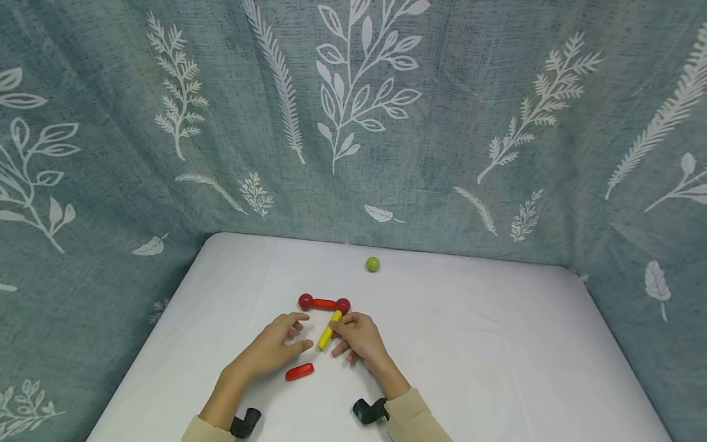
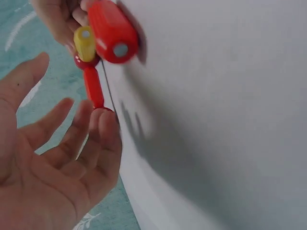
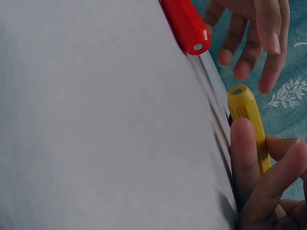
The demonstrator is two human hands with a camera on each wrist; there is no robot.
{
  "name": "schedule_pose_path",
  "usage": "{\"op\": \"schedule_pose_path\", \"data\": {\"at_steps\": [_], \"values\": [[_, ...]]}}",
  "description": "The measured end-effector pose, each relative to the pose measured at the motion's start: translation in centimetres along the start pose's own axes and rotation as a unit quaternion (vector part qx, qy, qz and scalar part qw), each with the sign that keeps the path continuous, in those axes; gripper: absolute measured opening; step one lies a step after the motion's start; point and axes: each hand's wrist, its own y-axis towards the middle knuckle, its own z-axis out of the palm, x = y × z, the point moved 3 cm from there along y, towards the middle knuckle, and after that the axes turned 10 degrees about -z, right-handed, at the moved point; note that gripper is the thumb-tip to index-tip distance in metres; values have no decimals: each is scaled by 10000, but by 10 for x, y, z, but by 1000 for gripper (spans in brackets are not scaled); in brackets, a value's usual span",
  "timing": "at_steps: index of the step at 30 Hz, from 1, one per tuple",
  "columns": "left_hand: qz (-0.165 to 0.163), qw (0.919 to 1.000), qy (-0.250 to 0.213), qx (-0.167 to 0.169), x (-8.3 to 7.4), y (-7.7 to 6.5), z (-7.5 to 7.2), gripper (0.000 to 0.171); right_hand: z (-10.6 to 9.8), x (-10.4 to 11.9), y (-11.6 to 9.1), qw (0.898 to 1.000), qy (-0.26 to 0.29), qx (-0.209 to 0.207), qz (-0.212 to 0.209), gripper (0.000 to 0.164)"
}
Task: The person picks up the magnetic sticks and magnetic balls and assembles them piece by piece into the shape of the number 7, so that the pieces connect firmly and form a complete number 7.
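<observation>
Below a leaf-patterned curtain (image 1: 453,110) stretched a white table (image 1: 497,356). Over it, the left hand (image 1: 274,344), fingers relaxed, held nothing; the right hand (image 1: 361,336) pinched a rod between thumb and fingers. Beyond them lay a red bar (image 1: 324,304) with a red ball (image 1: 305,301) at each end. The pinched yellow rod (image 1: 324,339) reached up to the ball on the right. It looked light, stiff and slightly slick; mid-length seemed the surest hold. Nearby lay a loose red rod (image 1: 299,372), and farther off a green ball (image 1: 372,264).

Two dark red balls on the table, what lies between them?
A red rod bridges the left ball and the right ball, as the head view shows.
</observation>
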Motion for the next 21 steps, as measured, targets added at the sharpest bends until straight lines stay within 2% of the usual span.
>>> {"op": "schedule_pose_path", "data": {"at_steps": [4, 9, 16, 21], "values": [[105, 9993, 35, 353, -1, -14, 4, 50, 1, 1, -1, 10000, 27, 24, 32, 33], [158, 9976, 131, 665, 5, -25, 9, 47, 1, 1, -1, 10000, 1, 10, 48, 33], [427, 9956, 439, 712, 12, -29, 15, 38, 0, 2, -1, 10000, 44, 35, 44, 33], [442, 9954, 447, 729, 12, -28, 18, 34, 0, 1, -1, 10000, 33, 35, 43, 33]]}}
